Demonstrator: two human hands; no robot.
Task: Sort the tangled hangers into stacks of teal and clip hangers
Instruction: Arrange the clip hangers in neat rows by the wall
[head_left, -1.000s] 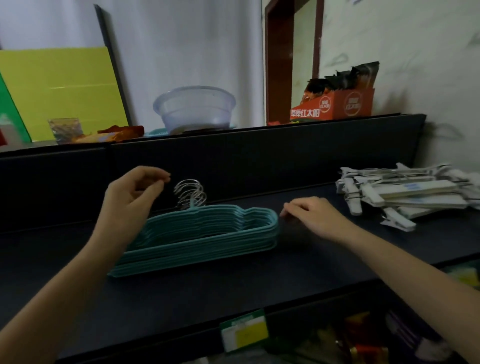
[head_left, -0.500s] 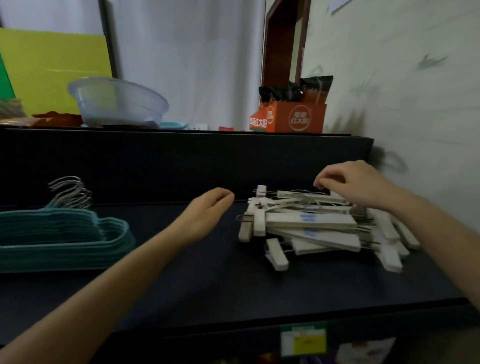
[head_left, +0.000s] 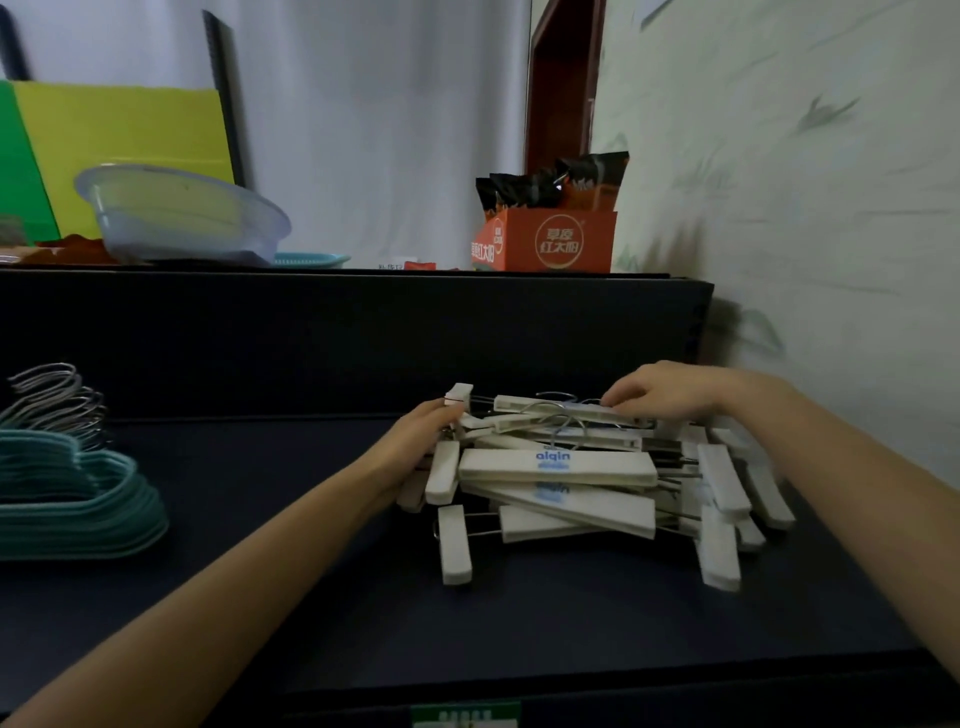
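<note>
A loose pile of white clip hangers (head_left: 558, 467) with metal rods and hooks lies on the dark shelf (head_left: 322, 597) at centre right. My left hand (head_left: 423, 441) rests against the pile's left end, its fingers touching a white clip there. My right hand (head_left: 670, 389) lies on the pile's far top side, fingertips pressed on an upper hanger bar. Whether either hand truly grips a hanger is unclear. A neat stack of teal hangers (head_left: 78, 499) with grouped metal hooks sits at the left edge, partly cut off.
A dark back panel (head_left: 363, 338) rises behind the shelf. On top of it stand a clear plastic basin (head_left: 182, 218), an orange snack box (head_left: 550, 239) and yellow and green boards (head_left: 104, 140). A pale wall (head_left: 831, 208) closes the right side.
The view has swung right from the teal stack to the clip pile. Both hands left the teal hangers and moved onto the clip hangers, the left hand reaching the pile last.
</note>
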